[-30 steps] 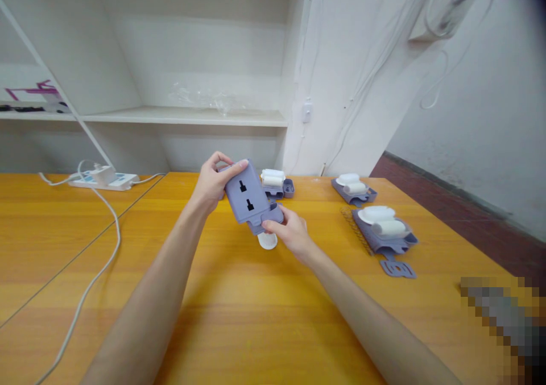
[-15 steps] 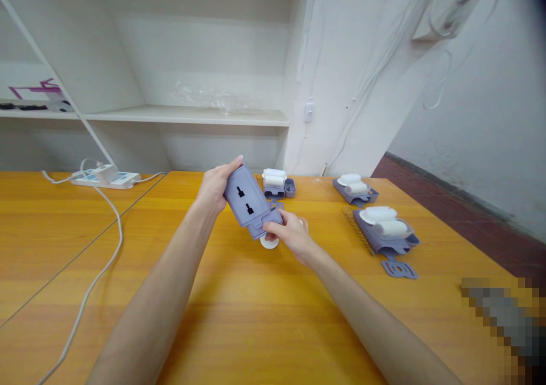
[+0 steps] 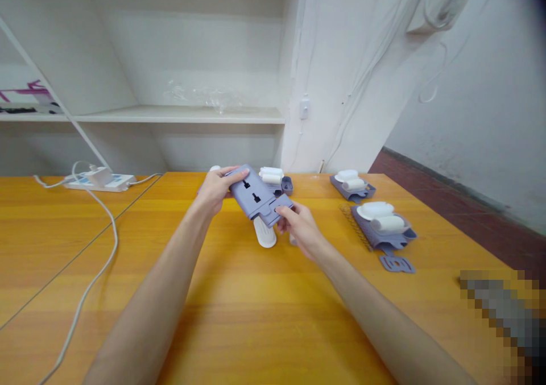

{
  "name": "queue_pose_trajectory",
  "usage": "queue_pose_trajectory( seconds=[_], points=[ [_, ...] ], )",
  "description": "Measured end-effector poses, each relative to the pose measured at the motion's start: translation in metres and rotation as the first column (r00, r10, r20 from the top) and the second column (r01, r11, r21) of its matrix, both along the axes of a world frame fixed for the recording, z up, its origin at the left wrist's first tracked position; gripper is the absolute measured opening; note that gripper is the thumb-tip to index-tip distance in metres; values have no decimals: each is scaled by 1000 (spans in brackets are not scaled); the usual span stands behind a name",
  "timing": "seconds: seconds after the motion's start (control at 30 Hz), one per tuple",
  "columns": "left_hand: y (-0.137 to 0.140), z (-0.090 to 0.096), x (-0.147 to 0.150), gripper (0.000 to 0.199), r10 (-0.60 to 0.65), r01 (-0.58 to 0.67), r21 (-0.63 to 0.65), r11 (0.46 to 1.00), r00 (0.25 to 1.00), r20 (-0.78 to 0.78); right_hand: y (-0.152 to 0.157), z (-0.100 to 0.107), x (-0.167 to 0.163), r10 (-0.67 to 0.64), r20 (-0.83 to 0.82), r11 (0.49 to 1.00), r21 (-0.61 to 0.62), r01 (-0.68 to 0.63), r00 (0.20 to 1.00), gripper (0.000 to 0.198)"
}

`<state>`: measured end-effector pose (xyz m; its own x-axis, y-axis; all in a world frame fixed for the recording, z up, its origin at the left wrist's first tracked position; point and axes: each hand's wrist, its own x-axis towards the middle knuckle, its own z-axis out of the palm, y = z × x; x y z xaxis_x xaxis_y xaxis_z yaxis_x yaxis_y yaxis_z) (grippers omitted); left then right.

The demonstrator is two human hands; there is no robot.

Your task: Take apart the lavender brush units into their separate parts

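Note:
Both hands hold a flat lavender plastic case with two dark slots, a little above the wooden table. My left hand grips its far end, thumb on top. My right hand pinches the near end, where a small lavender tab sticks out. A white roller piece lies on the table just below the case.
Three more lavender trays with white rollers lie at the back and right, with a loose lavender tab beside the nearest. A white power strip and its cable run along the left. Shelves stand behind.
The case has tipped from steeply tilted to nearly flat and has shifted slightly right. My left thumb now lies on top of it. The white roller under it shows more.

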<state>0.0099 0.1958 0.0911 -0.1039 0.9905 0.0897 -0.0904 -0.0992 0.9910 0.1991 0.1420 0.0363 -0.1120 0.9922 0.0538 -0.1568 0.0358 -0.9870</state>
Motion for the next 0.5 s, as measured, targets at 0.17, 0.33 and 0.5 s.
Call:
queue_pose_trajectory(
  seconds=[0.17, 0.33, 0.5],
  points=[
    [14, -12, 23, 42, 253, -258, 196, 946, 966, 49, 3, -6, -3, -27, 68, 1000, -2, 27, 997, 17],
    [15, -14, 33, 31, 395, -375, 348, 859, 919, 15, 7, -8, 0, -35, 53, 998, -42, 37, 998, 18],
    [14, -3, 15, 36, 256, -284, 217, 934, 955, 146, 10, -2, 15, -21, 62, 999, -35, 23, 998, 13]
  ],
)
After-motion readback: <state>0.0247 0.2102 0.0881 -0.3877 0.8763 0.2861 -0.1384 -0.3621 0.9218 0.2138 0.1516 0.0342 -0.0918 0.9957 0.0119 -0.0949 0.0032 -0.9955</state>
